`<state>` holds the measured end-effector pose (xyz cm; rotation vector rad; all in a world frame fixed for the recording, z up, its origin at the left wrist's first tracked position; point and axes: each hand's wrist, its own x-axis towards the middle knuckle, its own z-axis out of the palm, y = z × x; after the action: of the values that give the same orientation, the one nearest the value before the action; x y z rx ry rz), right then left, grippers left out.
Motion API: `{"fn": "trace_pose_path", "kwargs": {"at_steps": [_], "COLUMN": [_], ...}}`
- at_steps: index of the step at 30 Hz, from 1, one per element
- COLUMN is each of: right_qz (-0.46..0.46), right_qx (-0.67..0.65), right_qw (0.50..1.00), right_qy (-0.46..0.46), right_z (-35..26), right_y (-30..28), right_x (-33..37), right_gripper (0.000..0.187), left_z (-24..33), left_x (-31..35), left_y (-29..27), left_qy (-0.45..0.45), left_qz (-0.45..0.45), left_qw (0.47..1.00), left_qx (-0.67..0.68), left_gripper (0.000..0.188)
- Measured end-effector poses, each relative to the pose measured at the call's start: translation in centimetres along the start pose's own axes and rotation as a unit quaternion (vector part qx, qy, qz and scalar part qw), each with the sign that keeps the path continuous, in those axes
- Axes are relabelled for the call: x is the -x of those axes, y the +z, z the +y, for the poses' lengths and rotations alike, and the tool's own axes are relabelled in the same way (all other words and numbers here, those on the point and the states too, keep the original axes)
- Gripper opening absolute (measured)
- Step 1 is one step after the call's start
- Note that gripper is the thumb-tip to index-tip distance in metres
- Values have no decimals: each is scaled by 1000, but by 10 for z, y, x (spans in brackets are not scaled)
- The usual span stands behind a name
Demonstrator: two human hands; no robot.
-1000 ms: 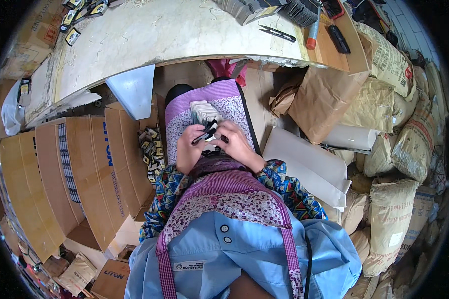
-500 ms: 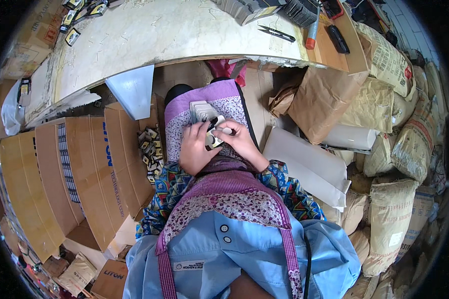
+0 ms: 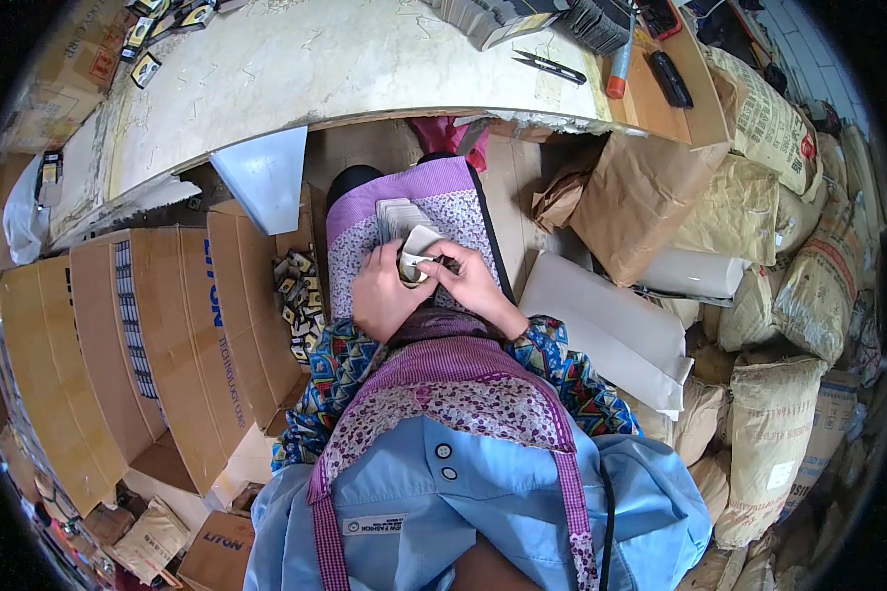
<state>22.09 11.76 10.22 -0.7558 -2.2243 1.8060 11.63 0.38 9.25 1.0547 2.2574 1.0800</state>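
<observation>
While the right hand (image 3: 466, 280) is pinching a small, whitish card piece (image 3: 413, 263), the left hand (image 3: 384, 295) is curling around its left side.

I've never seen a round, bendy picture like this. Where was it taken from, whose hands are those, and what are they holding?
There's no machine doing the handling: these are one person's bare hands. A wide fisheye camera on the person's head looks down, so straight edges curve, and picture left is their left.

The left hand and right hand hold a small pale card-like piece between them; fingers hide its details. Just beyond, a stack of flat pale cards rests on the purple floral apron over the lap.

Ahead, a worn whitish tabletop bears slim black snips and small black-and-yellow pieces. An open brown cardboard box stands left; tan sacks are piled right.
</observation>
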Motion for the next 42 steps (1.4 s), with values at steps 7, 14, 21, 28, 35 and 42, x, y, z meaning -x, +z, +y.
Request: {"fn": "trace_pose_path", "kwargs": {"at_steps": [7, 14, 21, 28, 35, 42], "right_qz": [28, 37, -40, 73, 58, 129], "right_qx": [-127, -363, -452, 44, 80, -12], "right_qw": [992, 930, 891, 991, 988, 991], "right_qy": [5, 49, 19, -104, -118, -40], "right_z": [17, 10, 4, -20, -19, -25], "right_y": [-5, -12, -11, 1, -1, 0], "right_x": [-1, -2, -3, -3, -6, -5], "right_gripper": [11, 7, 7, 16, 17, 33], "left_z": [-1, -9, -15, -3, -2, -5], "left_x": [-1, 4, 3, -4, 2, -1], "left_y": [-6, -14, -9, -11, -2, -3], "left_qy": [91, 45, -75, 84, 68, -41], "left_qz": [16, -9, -40, 21, 21, -67], "left_qw": [982, 952, 776, 992, 992, 964], "left_qx": [164, 301, 624, 97, 109, 254], "left_gripper": [74, 65, 48, 80, 62, 41]}}
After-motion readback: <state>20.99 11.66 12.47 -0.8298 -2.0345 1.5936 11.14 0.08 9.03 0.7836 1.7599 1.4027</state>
